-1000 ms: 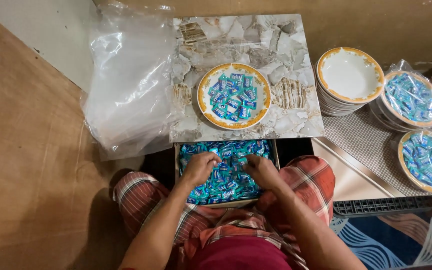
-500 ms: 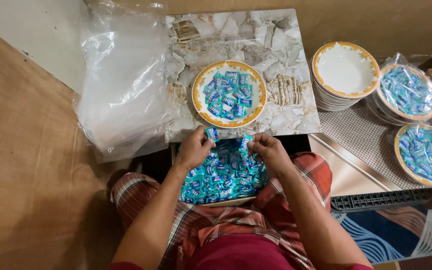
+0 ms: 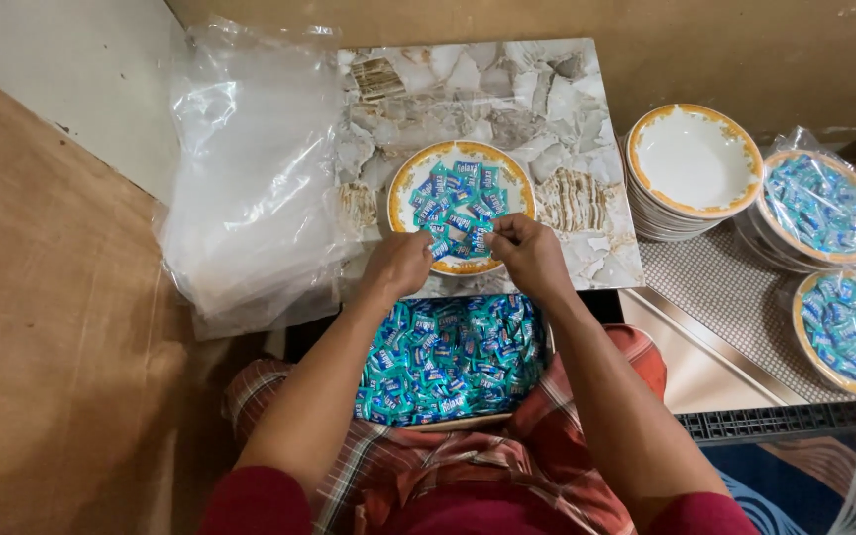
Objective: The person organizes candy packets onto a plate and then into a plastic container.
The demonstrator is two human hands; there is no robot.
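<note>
A white plate with a yellow rim (image 3: 400, 188) sits on a low marbled table (image 3: 507, 89) and holds several blue and teal wrapped candies (image 3: 463, 198). My left hand (image 3: 400, 262) and my right hand (image 3: 525, 250) hover at the plate's near edge, both closed with candies pinched in the fingers. On my lap rests a tray (image 3: 468, 421) heaped with the same wrapped candies (image 3: 448, 362).
A pile of clear plastic bags (image 3: 250, 188) lies left of the table. A stack of empty rimmed plates (image 3: 691, 163) stands at the right. Two plates of candy wrapped in plastic (image 3: 819, 203), (image 3: 849, 327) rest on a patterned surface beyond it. A brown board (image 3: 42, 327) fills the left.
Both hands have risen out of the lap tray with candies and moved forward to the near edge of the plate on the table.
</note>
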